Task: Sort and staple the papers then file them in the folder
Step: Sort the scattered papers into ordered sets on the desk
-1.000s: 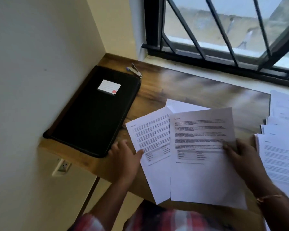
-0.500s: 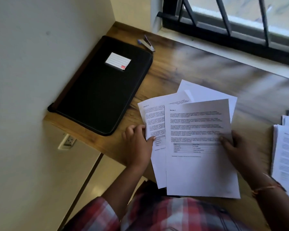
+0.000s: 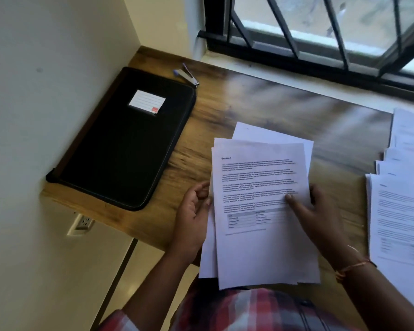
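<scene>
You are pinching the papers [image 3: 261, 247] with your right hand [image 3: 318, 213], thumb on top, just right of the folder [image 3: 120, 149]. Your left hand [image 3: 193, 216] is cupping their left edge, half curled; whether it is gripping is unclear.

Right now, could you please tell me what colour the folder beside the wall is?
The folder is black, with a white label; the head view shows it.

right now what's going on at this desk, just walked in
A person holds a loose stack of printed sheets at the near edge of the desk: left hand curled at its left edge, right hand pinching the right side, thumb on top. The black folder lies closed at left, the stapler beside its far corner. More papers lie fanned at right.
</scene>
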Action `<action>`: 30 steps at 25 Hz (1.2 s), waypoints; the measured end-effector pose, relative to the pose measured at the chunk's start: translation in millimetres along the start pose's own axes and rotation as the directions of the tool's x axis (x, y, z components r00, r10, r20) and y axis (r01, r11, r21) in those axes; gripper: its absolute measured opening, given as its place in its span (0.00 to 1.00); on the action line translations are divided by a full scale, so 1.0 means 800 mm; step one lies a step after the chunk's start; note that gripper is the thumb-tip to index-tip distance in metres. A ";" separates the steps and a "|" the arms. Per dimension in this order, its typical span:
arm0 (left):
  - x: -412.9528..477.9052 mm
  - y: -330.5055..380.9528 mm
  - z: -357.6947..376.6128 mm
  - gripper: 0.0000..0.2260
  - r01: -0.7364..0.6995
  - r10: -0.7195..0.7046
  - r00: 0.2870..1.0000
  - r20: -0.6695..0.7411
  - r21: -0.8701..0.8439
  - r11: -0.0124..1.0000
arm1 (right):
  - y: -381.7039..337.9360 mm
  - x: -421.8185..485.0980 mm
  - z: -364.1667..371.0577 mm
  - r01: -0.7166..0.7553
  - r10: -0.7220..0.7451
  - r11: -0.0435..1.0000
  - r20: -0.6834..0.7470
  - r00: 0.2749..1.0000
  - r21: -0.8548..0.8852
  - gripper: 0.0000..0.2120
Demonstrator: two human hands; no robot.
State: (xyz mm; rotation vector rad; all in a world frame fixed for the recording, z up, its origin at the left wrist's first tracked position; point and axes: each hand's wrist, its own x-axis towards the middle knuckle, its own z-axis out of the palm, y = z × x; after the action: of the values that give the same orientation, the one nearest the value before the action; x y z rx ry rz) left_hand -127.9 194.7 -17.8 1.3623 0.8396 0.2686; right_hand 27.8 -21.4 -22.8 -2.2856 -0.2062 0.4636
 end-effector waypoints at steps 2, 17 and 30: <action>0.004 0.004 0.007 0.13 0.055 -0.051 0.998 0.038 -0.109 0.993 | -0.007 -0.002 -0.001 -0.128 0.118 0.966 0.057 0.991 0.224 0.16; 0.069 0.021 0.041 0.20 -0.056 -0.071 0.993 0.089 0.923 0.381 | 0.042 0.017 -0.079 -0.153 0.154 0.768 0.054 0.987 0.622 0.15; 0.163 0.049 0.045 0.35 -0.601 0.353 0.762 0.543 0.796 0.072 | 0.030 0.015 -0.071 0.001 0.006 0.931 -0.019 1.000 0.365 0.12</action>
State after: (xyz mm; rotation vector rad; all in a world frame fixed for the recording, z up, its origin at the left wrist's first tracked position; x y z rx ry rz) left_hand -2.7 258.0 -31.0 2.8618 0.2071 0.0763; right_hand 60.8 -72.5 -7.7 -1.9242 -0.0966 0.4403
